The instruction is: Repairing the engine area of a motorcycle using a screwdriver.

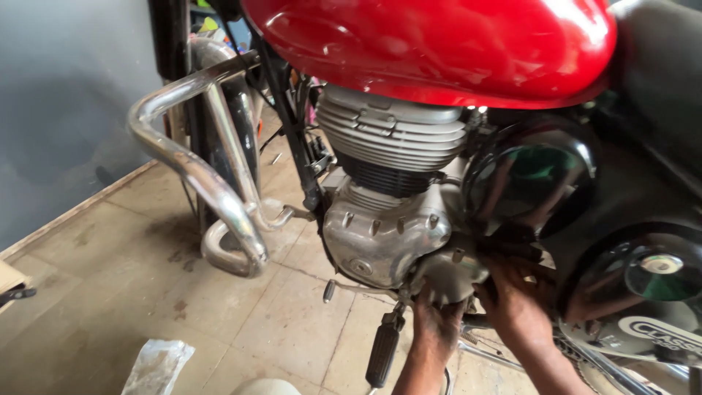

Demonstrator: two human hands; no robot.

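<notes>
Red paint fills the top of my view: the fuel tank (439, 47) of a motorcycle, glossy, with a finned silver cylinder (391, 135) right beneath it. Below that sits the aluminium engine case (384, 234), and both my hands are on the round silver cover (450, 274) at its five o'clock corner. My left hand (435, 325) cups the cover from underneath, fingers curled up against its lower edge. My right hand (519, 300) presses at the cover's three o'clock side, fingers spread narrowly; whether they pinch anything I cannot tell. A black footpeg (382, 351) hangs at seven o'clock from my left hand. Chrome crash bar (212, 190) loops out at nine o'clock of the engine. On the tiled floor (131, 271), a crumpled clear plastic bag (157, 366) lies at bottom left; its contents are not visible.
</notes>
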